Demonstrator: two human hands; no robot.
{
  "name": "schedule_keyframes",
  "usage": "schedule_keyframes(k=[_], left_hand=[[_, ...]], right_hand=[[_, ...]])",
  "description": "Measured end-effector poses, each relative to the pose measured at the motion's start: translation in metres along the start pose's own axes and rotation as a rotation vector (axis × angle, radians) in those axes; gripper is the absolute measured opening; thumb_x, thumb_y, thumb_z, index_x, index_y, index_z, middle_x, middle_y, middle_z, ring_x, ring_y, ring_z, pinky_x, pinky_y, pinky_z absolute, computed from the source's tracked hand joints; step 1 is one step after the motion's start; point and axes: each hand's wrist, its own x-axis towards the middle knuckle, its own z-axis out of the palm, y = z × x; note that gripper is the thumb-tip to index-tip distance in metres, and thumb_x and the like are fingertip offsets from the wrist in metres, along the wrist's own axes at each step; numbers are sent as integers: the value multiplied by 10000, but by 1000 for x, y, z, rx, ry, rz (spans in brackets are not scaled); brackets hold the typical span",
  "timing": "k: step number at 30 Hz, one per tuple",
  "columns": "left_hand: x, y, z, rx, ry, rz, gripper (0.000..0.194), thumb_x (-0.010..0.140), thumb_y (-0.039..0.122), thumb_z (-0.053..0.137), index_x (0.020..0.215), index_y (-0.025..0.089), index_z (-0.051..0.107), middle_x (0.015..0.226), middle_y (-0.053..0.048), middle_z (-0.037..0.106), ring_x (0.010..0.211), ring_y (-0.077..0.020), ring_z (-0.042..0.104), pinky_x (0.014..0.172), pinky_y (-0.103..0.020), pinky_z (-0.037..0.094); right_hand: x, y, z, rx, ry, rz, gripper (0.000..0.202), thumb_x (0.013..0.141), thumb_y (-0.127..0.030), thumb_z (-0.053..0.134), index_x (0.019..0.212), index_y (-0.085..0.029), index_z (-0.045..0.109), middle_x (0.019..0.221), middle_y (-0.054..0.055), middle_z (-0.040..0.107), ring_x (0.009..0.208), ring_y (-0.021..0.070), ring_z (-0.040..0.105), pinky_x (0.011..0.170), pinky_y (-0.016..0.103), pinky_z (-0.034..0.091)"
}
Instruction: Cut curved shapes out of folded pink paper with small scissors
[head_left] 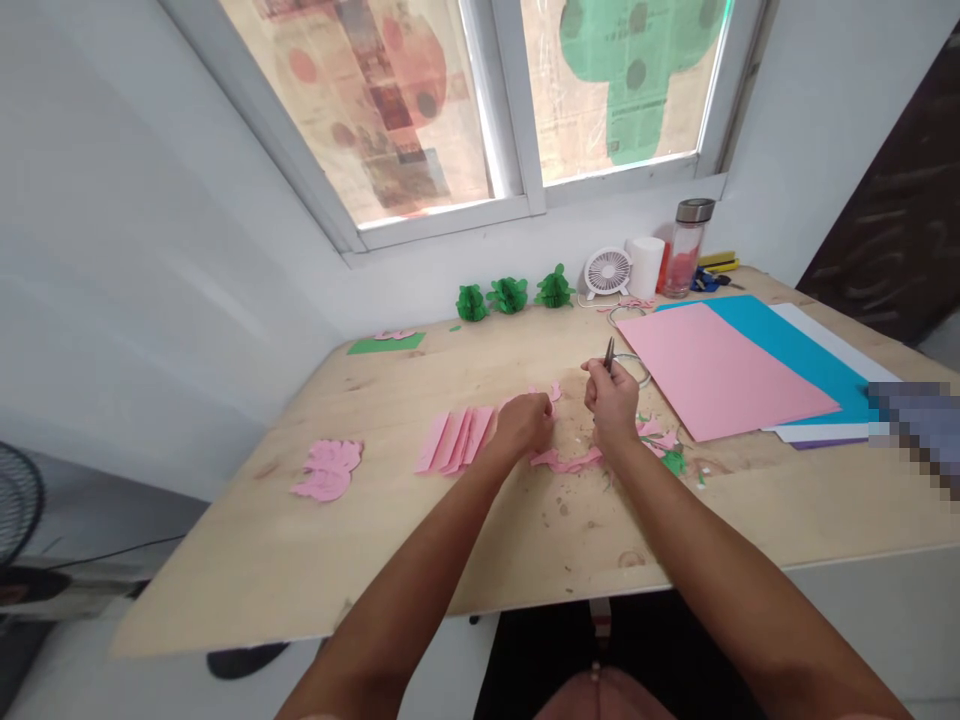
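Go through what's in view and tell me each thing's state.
Left hand, fingers curled, grip unclear
Right hand, closed around pointed tool
Pointed tool, tip up
Pleated pink paper, partly spread
Large pink sheet, lying flat
Green paper figures, standing
Clear bottle, upright, lid on
Small fan, upright, running unclear

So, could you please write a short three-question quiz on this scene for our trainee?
1. How many green paper ornaments stand below the window?
2. True or false: the left hand grips the dark pointed tool.
3. Fill in: the blue sheet lies partly beneath a ____ sheet.

Key:
1. Three.
2. False; the right hand grips the dark pointed tool, while the left hand is by the pink folded paper.
3. Pink.
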Motion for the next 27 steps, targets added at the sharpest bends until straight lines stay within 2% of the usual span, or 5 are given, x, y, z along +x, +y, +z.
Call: schedule_keyframes(k=[5,11,18,23,27], left_hand=[[4,0,2,-2,-27,19,230,722,116,457,851,191,633,890,-81,663,785,-196,595,641,-270,405],[5,5,0,-4,-45,56,212,693,107,493,841,195,616,864,-80,659,797,-210,593,651,-279,406],[8,6,-1,-45,-48,84,178,634,64,536,737,182,621,775,-87,653,801,-229,595,694,-300,415],[12,26,1,-200,22,133,163,725,134,491,790,165,638,825,-72,664,810,-202,601,702,-284,430],[8,41,4,-376,32,221,233,778,195,472,948,185,632,836,0,675,706,-114,610,636,-200,441]], right_hand=[[0,0,0,-9,-5,-4,145,683,-304,592,671,-166,553,393,-113,317,319,42,220,310,183,156],[0,-1,0,-14,6,-5,144,679,-304,592,676,-164,555,395,-111,320,324,41,225,312,179,160],[0,-3,1,-5,-5,-4,154,677,-316,591,678,-168,551,388,-115,303,316,42,212,311,183,144],[2,-13,-1,24,3,-58,117,686,-275,585,659,-167,548,386,-115,293,323,45,213,316,184,153],[4,-19,-3,-8,32,-141,105,704,-264,570,668,-168,547,404,-106,325,327,49,246,325,186,179]])
